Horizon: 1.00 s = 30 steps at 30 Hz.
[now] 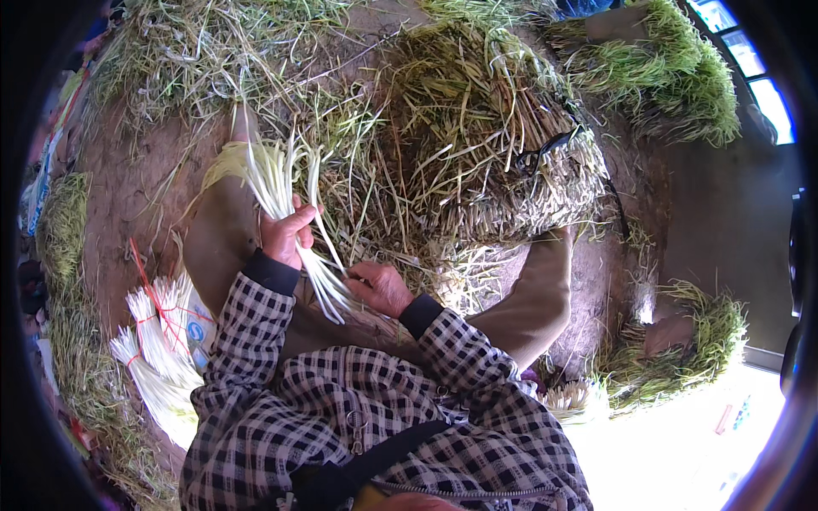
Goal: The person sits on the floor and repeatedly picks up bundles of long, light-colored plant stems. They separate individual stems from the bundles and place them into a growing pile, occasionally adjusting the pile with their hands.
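Observation:
My left hand [287, 233] is shut around a loose bunch of long pale stalks [271, 182], which look like blanched garlic chives. Their yellowish leaf ends droop over my knee, and the white ends fan out below my fist towards my lap. Just to the right, my right hand [380, 287] has its thumb and fingers closed at the lower end of one or more thin stalks [328, 239] that hang slightly apart from the bunch. The fingertips are partly hidden. Beyond both hands lies a large heap of untrimmed stalks [505, 140] with a black strap on it.
White bundles [160, 345] tied with red string stand by my left side. Loose green trimmings [192, 57] cover the floor ahead. More green bundles lie at the upper right [677, 76] and lower right [690, 345]. Another pale bundle [569, 396] sits beside my right hip.

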Each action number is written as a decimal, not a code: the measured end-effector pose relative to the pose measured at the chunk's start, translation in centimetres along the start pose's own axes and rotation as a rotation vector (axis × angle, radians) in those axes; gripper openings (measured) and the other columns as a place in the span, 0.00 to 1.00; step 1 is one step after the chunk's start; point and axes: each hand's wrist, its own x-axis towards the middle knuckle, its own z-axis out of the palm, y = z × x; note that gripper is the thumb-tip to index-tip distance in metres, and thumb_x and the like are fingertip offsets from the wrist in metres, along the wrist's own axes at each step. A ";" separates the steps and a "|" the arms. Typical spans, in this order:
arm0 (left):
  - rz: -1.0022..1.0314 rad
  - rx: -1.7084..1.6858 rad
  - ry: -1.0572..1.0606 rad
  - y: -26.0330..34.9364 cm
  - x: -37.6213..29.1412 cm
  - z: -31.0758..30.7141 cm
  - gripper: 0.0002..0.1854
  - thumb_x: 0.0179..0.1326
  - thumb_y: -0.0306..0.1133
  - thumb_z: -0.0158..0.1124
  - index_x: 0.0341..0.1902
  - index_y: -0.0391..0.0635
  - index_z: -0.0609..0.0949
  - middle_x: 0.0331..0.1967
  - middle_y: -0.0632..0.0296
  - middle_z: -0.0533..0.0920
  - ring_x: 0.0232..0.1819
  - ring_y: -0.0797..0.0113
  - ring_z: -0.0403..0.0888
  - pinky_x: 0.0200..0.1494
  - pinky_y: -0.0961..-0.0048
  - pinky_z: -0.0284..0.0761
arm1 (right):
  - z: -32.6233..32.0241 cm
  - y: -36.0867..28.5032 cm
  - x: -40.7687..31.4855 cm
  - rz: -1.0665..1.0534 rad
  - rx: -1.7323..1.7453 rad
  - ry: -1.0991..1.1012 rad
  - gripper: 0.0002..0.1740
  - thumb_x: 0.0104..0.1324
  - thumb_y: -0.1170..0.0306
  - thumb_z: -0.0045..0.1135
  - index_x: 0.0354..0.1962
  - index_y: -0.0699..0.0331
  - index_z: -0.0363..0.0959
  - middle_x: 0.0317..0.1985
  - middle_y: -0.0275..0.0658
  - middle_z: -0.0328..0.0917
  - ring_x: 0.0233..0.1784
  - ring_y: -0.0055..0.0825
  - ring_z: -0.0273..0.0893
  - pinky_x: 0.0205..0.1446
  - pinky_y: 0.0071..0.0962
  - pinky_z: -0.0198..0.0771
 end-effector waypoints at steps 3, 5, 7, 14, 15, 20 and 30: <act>-0.031 0.058 -0.034 0.8 -0.5 0.3 0.11 0.51 0.24 0.63 0.37 0.48 0.73 0.37 0.50 0.82 0.11 0.80 0.65 0.12 0.83 0.59 | -1.0 -0.5 0.0 0.249 0.318 -0.027 0.08 0.60 0.71 0.56 0.35 0.66 0.75 0.28 0.40 0.77 0.28 0.25 0.74 0.33 0.26 0.69; -0.012 0.052 -0.004 1.3 -0.5 0.5 0.10 0.52 0.22 0.62 0.34 0.47 0.71 0.35 0.48 0.82 0.09 0.79 0.65 0.10 0.83 0.59 | -2.5 -1.0 0.6 0.389 0.536 0.051 0.10 0.62 0.70 0.56 0.40 0.64 0.77 0.27 0.34 0.79 0.27 0.18 0.73 0.29 0.21 0.69; -0.011 0.106 -0.093 1.2 -0.2 0.1 0.09 0.55 0.28 0.62 0.37 0.47 0.72 0.40 0.49 0.81 0.15 0.80 0.67 0.13 0.84 0.60 | -4.3 -1.7 1.4 0.559 0.735 0.186 0.10 0.64 0.68 0.52 0.40 0.63 0.77 0.27 0.33 0.78 0.19 0.12 0.66 0.21 0.13 0.63; -0.221 0.212 -0.070 -0.6 -0.9 1.3 0.16 0.55 0.39 0.66 0.43 0.49 0.72 0.38 0.58 0.81 0.27 0.81 0.75 0.19 0.85 0.65 | -3.1 -2.7 3.2 0.337 0.327 0.076 0.08 0.64 0.69 0.51 0.32 0.65 0.75 0.19 0.33 0.74 0.15 0.15 0.64 0.19 0.18 0.64; -0.260 0.250 -0.079 -0.5 -1.1 1.6 0.17 0.55 0.41 0.66 0.43 0.48 0.73 0.38 0.59 0.81 0.28 0.79 0.75 0.22 0.84 0.66 | -2.1 -2.7 3.4 0.231 0.170 0.046 0.07 0.64 0.70 0.52 0.30 0.65 0.75 0.17 0.35 0.73 0.16 0.17 0.66 0.20 0.21 0.65; -0.223 0.237 -0.171 -3.0 -0.9 0.3 0.14 0.53 0.34 0.67 0.40 0.45 0.74 0.27 0.60 0.79 0.27 0.71 0.79 0.29 0.76 0.76 | 0.2 -1.4 2.7 -0.013 -0.150 0.008 0.12 0.61 0.65 0.52 0.28 0.66 0.71 0.21 0.45 0.73 0.23 0.32 0.75 0.26 0.34 0.69; 0.111 0.048 -0.042 4.9 0.1 -0.8 0.13 0.53 0.32 0.67 0.37 0.45 0.73 0.23 0.63 0.76 0.21 0.74 0.76 0.14 0.81 0.70 | -4.1 12.6 -2.5 0.773 -0.574 -0.172 0.42 0.55 0.42 0.52 0.52 0.72 0.62 0.42 0.55 0.73 0.46 0.44 0.74 0.52 0.42 0.68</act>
